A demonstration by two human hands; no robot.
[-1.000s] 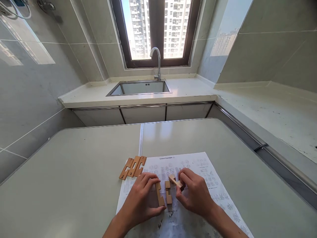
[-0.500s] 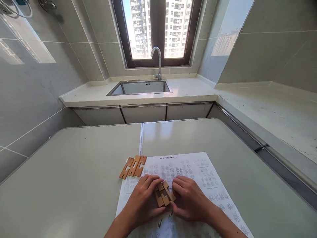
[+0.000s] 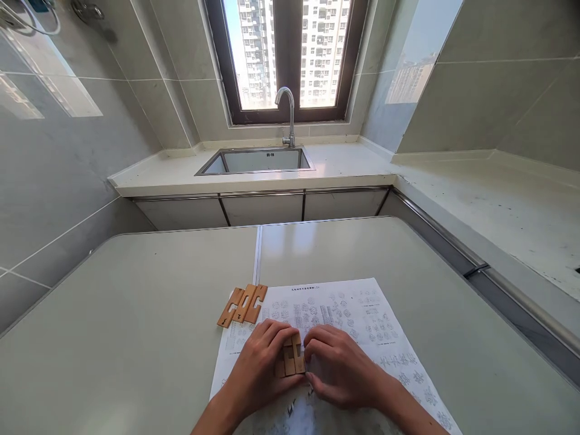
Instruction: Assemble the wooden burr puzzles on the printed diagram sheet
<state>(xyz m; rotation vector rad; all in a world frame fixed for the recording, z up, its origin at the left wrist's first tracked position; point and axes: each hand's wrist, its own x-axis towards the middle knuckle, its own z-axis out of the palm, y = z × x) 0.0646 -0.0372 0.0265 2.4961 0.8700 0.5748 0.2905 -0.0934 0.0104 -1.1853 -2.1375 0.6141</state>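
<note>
Both my hands rest on a printed instruction sheet (image 3: pixel 362 314) on the grey table (image 3: pixel 136 314). Between them lies a small cluster of notched wooden puzzle pieces (image 3: pixel 290 357), pressed together flat. My left hand (image 3: pixel 260 365) curls its fingers over the cluster's left side and top. My right hand (image 3: pixel 338 365) closes on the cluster from the right, fingertips touching the wood. Three more notched wooden pieces (image 3: pixel 242 304) lie side by side at the sheet's upper left corner, apart from both hands.
A seam (image 3: pixel 257 254) runs down the middle of the table. Beyond the table stands a counter with a steel sink (image 3: pixel 256 161) and a tap (image 3: pixel 286 112) under a window. Another counter (image 3: pixel 498 199) runs along the right.
My right hand brought its loose wooden piece down to the pieces under my left hand. The pieces have been pushed together into one compact cluster, and both hands have closed in on it.
</note>
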